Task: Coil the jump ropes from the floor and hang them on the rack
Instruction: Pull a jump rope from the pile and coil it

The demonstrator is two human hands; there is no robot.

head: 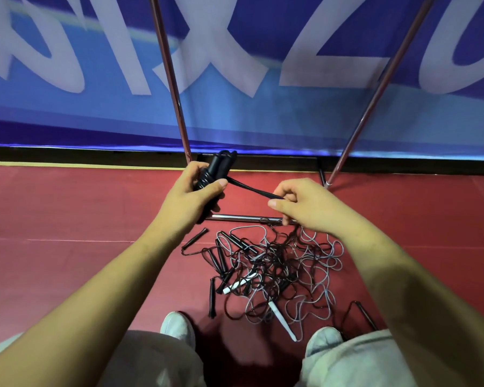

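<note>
Pale trousers [151, 358] fill the bottom edge, with a white left shoe [178, 326] and a white right shoe [323, 339] set on the red floor [67, 208]. Both bare forearms reach up from there.

On the left, the left hand [192, 194] is closed round a coiled black jump rope [206, 178], with the fingers wrapped about the wound cord and the thumb pressed across its front. Two black handles [217, 163] stick out of the top of the fist. From just beside that thumb a flat black strand [252, 191] runs taut down to the right, across the gap between the hands.

The right hand [310, 205] pinches the strand's far end between thumb and forefinger, its other fingers curled beneath.

Below both hands, mostly under the right one, a tangled pile of jump ropes [277, 269] lies on the floor. Its black and grey cords are looped through one another, with black handles along its left side and white handles [281, 318] among them. Thin dark cords rise from the pile toward the underside of the right hand; whether its lower fingers hold them I cannot tell.

Beyond the grip stands the rack [171, 79], with one slanting metal pole behind the left hand and another to the right of the right hand. Its chrome base bar [243, 218] lies on the floor just under the strand. Behind it hangs a blue banner [67, 107] with large pale lettering. Furthest right, a lone black handle [366, 315] lies beside the right forearm.
</note>
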